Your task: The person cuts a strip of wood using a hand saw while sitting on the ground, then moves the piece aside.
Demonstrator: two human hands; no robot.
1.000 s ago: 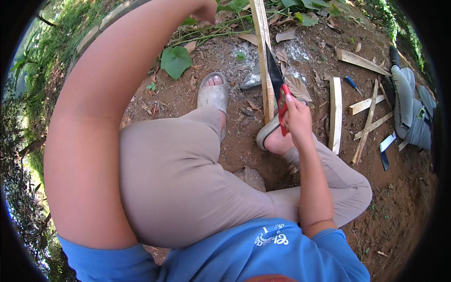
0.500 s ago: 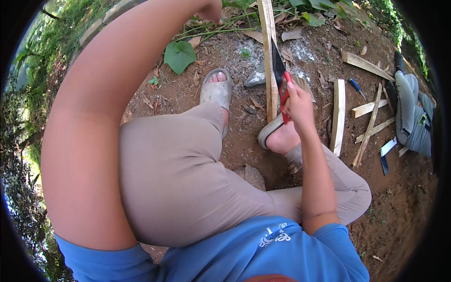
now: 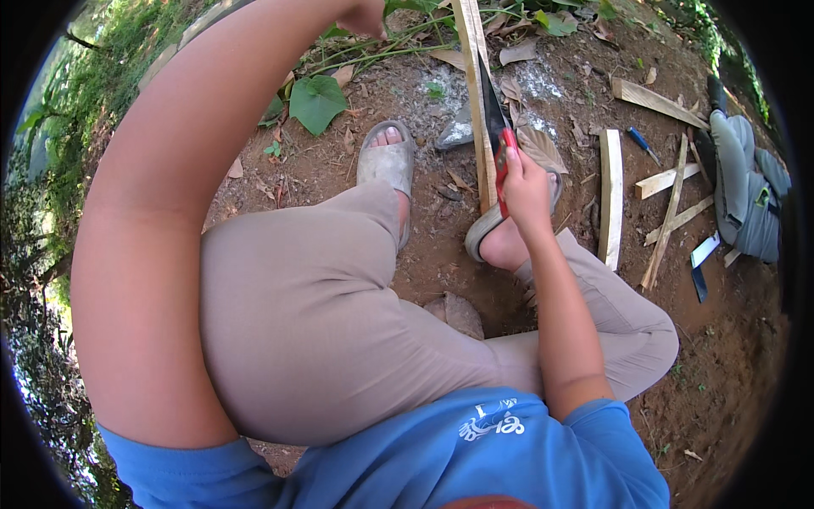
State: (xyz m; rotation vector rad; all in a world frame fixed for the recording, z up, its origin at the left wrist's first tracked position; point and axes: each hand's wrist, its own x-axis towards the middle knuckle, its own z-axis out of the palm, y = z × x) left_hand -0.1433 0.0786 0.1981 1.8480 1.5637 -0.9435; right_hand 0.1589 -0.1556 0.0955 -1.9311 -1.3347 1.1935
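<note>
Bamboo strip (image 3: 471, 76) meets red-handled knife (image 3: 495, 127) gripped by right hand (image 3: 526, 188).

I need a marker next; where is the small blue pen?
In the head view, the small blue pen lies on bare dirt at the person's upper right, between the flat pale wooden slat and crossed sticks.

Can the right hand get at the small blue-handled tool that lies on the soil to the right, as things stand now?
Probably not at once. The right hand is closed on the red-handled knife against the upright wooden strip. The blue-handled tool lies uncovered beyond a flat wooden slat; nothing blocks it.
</note>
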